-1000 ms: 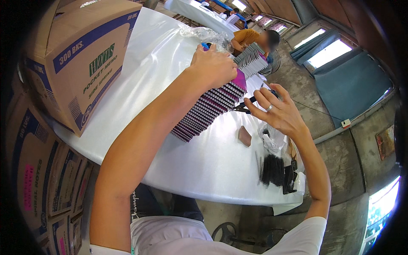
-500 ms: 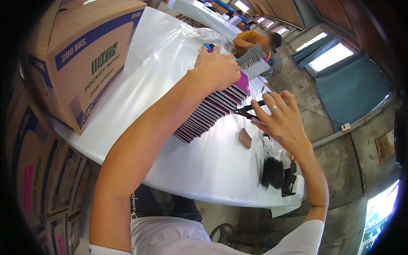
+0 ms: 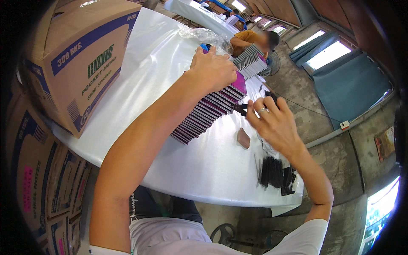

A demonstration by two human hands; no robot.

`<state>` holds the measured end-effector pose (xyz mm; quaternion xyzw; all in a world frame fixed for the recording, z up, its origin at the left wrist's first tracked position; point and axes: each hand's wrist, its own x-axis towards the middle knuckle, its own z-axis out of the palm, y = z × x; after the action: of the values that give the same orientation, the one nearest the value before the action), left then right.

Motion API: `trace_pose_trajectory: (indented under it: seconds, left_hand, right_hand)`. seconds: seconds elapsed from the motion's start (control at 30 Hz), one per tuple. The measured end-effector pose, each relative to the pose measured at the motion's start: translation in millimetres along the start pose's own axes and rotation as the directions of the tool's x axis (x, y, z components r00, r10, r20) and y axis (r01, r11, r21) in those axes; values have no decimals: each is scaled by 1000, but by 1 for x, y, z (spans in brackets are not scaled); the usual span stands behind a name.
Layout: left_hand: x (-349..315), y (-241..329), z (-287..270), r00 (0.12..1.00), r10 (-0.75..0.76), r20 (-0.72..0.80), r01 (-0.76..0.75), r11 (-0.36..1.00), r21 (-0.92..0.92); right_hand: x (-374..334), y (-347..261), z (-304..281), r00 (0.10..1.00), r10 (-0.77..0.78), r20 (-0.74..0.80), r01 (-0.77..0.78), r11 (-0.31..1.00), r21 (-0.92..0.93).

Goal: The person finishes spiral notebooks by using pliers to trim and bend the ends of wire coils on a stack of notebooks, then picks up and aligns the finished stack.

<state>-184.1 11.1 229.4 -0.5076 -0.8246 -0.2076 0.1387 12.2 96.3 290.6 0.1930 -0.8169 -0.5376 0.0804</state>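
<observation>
A leaning row of spiral notebooks [image 3: 204, 111] with purple covers lies on the table, its coiled edges toward me. Over the row's far end bends my left hand [image 3: 213, 72], fingers curled down on the notebooks and partly hidden. My right hand [image 3: 274, 123], a ring on one finger, is closed round black-handled pliers [image 3: 240, 108]. The tips of the pliers touch or nearly touch the coil ends on the right side of the row. Past my left fingertips is a small blue round thing [image 3: 205, 47]. A flat brown piece [image 3: 243, 138] lies below the pliers.
A large carton [image 3: 95, 59] stands on the table's left, with more cartons [image 3: 29, 178] below. Black wire coils [image 3: 271, 172] lie at the right edge beside a black holder [image 3: 288, 180]. Beyond are clear plastic wrap [image 3: 199, 35], another notebook stack [image 3: 251, 61] and a person [image 3: 241, 39].
My right hand has turned and moved slightly up and left, the pliers now more hidden behind its fingers. The left hand stays on the notebooks. The whole view has shifted a little.
</observation>
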Motion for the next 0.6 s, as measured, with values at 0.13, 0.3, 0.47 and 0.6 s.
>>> trace_pose_trajectory:
  seconds: [0.13, 0.3, 0.47, 0.6]
  left_hand:
    - [0, -3, 1, 1000, -7, -8, 7, 1000, -3]
    - [4, 5, -1, 998, -12, 56, 11, 1000, 26]
    - [2, 1, -1, 1000, -11, 19, 11, 1000, -12]
    - [1, 2, -4, 999, -4, 42, 5, 1000, -17]
  right_hand:
    - [8, -18, -7, 973, 185, 138, -194, 980, 54]
    - [-7, 29, 3, 988, -8, -155, 13, 999, 30]
    - [-10, 35, 18, 979, -103, -177, 94, 994, -60]
    - [-12, 34, 18, 972, -149, -180, 127, 984, -127]
